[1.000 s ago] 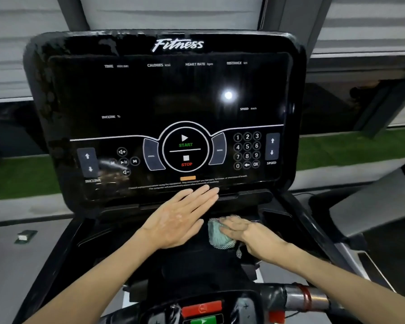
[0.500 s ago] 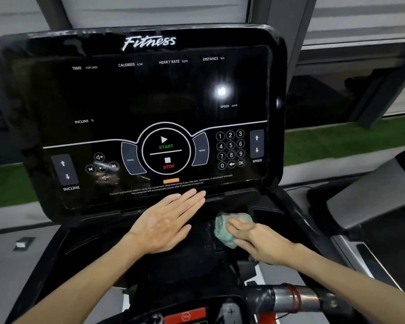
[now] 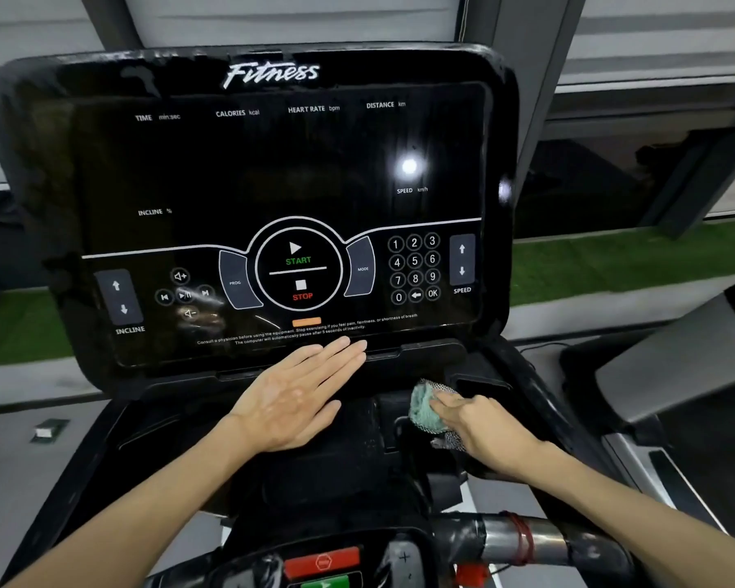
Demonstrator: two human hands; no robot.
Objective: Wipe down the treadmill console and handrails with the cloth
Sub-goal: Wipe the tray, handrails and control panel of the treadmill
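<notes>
On the tray (image 3: 315,468) below the console (image 3: 272,184), our right hand (image 3: 484,430) pressed the cloth (image 3: 425,407), right of our flat, empty left hand (image 3: 293,401).

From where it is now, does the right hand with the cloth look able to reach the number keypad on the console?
Probably yes. The right hand presses the cloth on the tray just below the keypad, and nothing lies between them. The left hand rests flat off to the side, clear of that path.
</notes>
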